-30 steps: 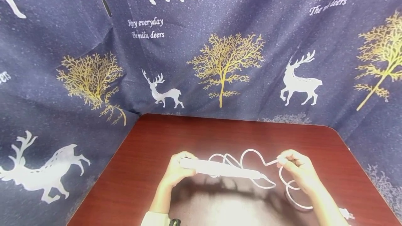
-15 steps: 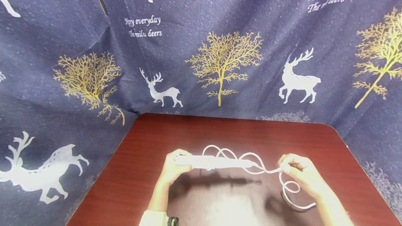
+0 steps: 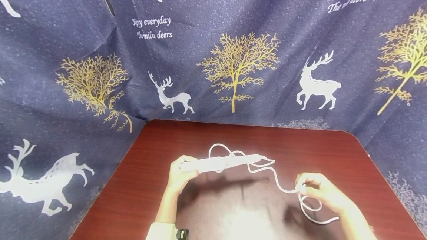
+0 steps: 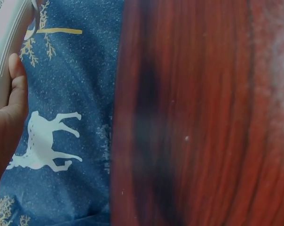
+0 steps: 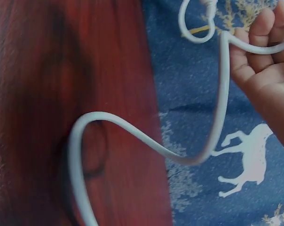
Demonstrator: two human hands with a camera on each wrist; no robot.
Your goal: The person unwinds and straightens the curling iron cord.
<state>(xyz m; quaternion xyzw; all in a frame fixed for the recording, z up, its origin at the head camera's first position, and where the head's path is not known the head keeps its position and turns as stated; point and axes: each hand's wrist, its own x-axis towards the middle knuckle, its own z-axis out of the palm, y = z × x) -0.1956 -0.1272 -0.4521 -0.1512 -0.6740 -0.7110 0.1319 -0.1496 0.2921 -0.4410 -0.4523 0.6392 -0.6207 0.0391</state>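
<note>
My left hand [image 3: 178, 176] grips the left end of a long white corded appliance [image 3: 213, 164], its narrower right end tipped up, above the table. In the left wrist view the left thumb lies along the appliance's pale, grooved body [image 4: 12, 40]. Its exact kind is washed out by glare. From the narrow end a white cord [image 3: 278, 181] loops behind the body, then sags across to my right hand [image 3: 320, 190], which pinches it between thumb and fingers. The right wrist view shows the cord [image 5: 222, 94] crossing the curled fingers [image 5: 262, 28] and hanging in a wide bend.
Beneath both hands is a reddish-brown wooden table [image 3: 186, 136], with strong glare near its front. A dark blue cloth [image 3: 207, 21] printed with deer and trees hangs behind and to the sides. Loose cord curls under the right hand.
The appliance's narrow end has tilted upward, and the left hand has shifted slightly left. The right hand has dropped a little, and the cord between the hands has changed from nearly straight to sagging.
</note>
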